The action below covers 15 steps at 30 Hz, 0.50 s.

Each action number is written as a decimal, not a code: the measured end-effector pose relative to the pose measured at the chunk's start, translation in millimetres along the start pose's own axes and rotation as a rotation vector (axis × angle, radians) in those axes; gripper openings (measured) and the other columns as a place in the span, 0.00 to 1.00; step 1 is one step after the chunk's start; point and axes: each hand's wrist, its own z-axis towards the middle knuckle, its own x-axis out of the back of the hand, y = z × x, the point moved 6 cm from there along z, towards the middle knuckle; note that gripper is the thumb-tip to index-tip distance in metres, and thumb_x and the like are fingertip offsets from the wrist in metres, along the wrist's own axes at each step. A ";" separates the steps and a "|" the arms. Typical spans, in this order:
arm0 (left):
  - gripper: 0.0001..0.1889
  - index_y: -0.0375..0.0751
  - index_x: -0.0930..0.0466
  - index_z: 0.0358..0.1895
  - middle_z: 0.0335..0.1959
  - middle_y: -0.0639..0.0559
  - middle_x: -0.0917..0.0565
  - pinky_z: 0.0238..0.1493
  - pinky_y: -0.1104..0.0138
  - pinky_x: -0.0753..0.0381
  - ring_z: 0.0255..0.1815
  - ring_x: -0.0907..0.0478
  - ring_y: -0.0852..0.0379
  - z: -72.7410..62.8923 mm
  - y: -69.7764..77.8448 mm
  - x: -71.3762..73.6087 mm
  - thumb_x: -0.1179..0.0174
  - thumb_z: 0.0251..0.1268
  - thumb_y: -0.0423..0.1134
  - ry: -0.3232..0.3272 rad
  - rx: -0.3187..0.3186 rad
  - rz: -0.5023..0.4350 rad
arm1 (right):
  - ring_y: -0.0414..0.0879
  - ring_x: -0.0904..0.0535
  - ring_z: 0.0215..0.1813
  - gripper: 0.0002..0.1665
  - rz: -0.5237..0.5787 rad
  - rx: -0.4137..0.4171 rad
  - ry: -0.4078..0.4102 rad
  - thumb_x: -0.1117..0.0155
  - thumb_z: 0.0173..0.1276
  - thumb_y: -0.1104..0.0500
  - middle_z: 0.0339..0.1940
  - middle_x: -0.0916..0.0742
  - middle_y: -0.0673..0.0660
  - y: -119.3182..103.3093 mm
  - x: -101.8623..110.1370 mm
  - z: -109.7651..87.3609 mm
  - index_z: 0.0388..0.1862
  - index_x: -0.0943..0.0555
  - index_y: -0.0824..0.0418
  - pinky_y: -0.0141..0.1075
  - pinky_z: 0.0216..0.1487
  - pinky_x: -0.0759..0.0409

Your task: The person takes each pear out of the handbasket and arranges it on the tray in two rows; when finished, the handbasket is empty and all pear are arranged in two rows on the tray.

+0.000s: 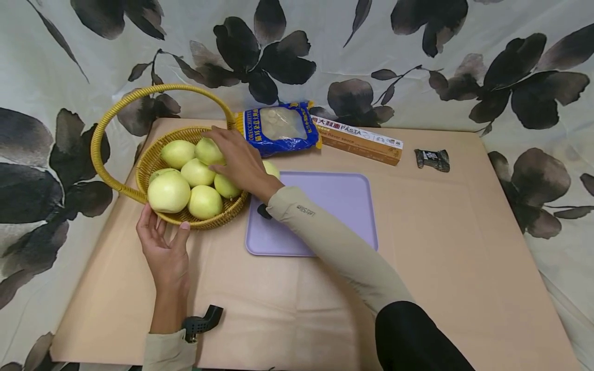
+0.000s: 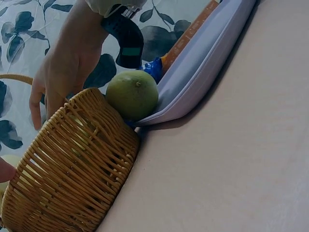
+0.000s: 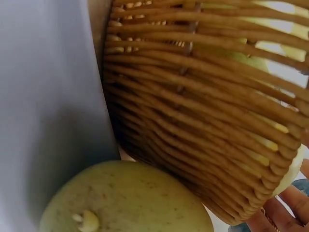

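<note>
A yellow wicker basket [image 1: 238, 206] with a tall handle holds several small pale green melons [image 1: 169, 191]. My right hand [image 1: 243, 159] reaches over its far right side, fingers and thumb around one melon [image 1: 209, 152]. At the basket's near left rim, my left hand [image 1: 164, 252] touches the outside with fingers and thumb spread. Its thumb [image 2: 6, 171] shows at the rim in the left wrist view. Another melon [image 2: 133, 95] lies between the basket and a lilac tray [image 1: 325, 245], partly hidden by my right wrist in the head view.
Behind the tray lie a blue and yellow pasta bag [image 1: 280, 129] and a long pasta box [image 1: 357, 139]. A small black wrapped packet [image 1: 432, 160] lies farther right. The table [image 1: 445, 247] is tan, with a floral cloth [image 1: 352, 31] hanging behind it.
</note>
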 end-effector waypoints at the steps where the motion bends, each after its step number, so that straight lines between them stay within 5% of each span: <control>1: 0.45 0.54 0.43 0.82 0.83 0.53 0.41 0.77 0.56 0.30 0.84 0.43 0.51 0.1 0.3 -0.1 0.38 0.68 0.18 -0.002 -0.002 -0.001 | 0.43 0.33 0.81 0.42 -0.008 -0.003 0.000 0.27 0.73 0.44 0.85 0.30 0.47 -0.5 0.6 0.9 0.82 0.32 0.42 0.35 0.71 0.23; 9: 0.45 0.53 0.43 0.82 0.83 0.53 0.41 0.78 0.55 0.30 0.83 0.42 0.51 0.6 1.8 -1.1 0.38 0.68 0.17 0.001 -0.010 -0.005 | 0.41 0.30 0.75 0.39 -0.038 -0.021 -0.003 0.25 0.72 0.49 0.80 0.24 0.43 -0.2 1.2 5.9 0.79 0.29 0.41 0.34 0.64 0.20; 15: 0.45 0.54 0.43 0.82 0.83 0.53 0.39 0.72 0.63 0.25 0.82 0.41 0.51 -0.6 0.1 0.1 0.37 0.68 0.18 0.014 0.005 -0.009 | 0.39 0.29 0.74 0.39 0.094 -0.080 0.009 0.21 0.68 0.49 0.77 0.22 0.41 3.3 4.3 -0.3 0.76 0.26 0.37 0.37 0.64 0.20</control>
